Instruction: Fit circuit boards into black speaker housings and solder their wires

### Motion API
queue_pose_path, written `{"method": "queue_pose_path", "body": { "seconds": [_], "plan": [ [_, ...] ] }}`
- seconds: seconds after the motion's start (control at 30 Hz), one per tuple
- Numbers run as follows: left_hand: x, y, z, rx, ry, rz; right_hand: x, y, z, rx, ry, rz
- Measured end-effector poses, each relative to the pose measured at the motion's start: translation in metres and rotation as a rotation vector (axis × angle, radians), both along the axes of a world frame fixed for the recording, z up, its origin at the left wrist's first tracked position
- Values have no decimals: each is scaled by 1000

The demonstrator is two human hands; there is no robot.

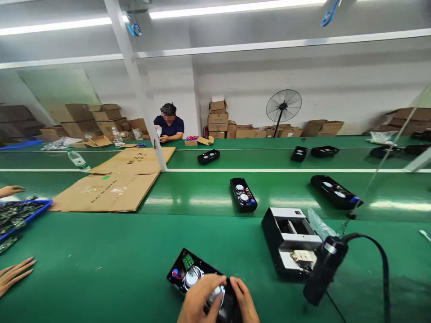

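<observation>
Nearest, hands: left hand (198, 300) and right hand (245, 301) rest together on a black speaker housing (195, 280) at the near edge of the worktop (101, 260).
Fingers: left fingers (210, 283) curl over a round silver speaker cone inside the housing; right fingers (237, 285) bend onto its rim, closed loosely, touching rather than clamping.
Housing: lies open side up, a small green circuit board (187, 260) at its far left corner.
Right of it: a black electric screwdriver (323, 270) hangs on its cable beside an open white-and-black box (289, 242).
Left edge: another person's hand (15, 273) lies flat; a blue tray (20, 215) of parts sits beyond.
Middle: flattened cardboard (111, 186), more black housings on the green belt.
Far: a seated co-worker (169, 123), stacked cartons, a standing fan (283, 107), white wall.
</observation>
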State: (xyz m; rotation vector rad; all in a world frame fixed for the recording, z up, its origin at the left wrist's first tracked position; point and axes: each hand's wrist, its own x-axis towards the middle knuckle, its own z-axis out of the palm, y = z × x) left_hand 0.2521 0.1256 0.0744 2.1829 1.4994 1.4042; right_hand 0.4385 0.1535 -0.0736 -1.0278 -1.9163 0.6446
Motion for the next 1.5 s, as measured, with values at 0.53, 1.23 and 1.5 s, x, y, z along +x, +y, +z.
{"method": "queue_pose_path", "body": {
  "seconds": [0.53, 1.23, 1.5],
  "plan": [
    [-29, 17, -54, -543, -244, -42, 116, 44, 114, -406, -44, 152],
    [-26, 32, -58, -537, -326, 61, -6, 53, 155, -212, 104, 29],
    [-24, 31, -49, -541, -314, 56, 3, 56, 152, -305, 149, 61]
  ]
}}
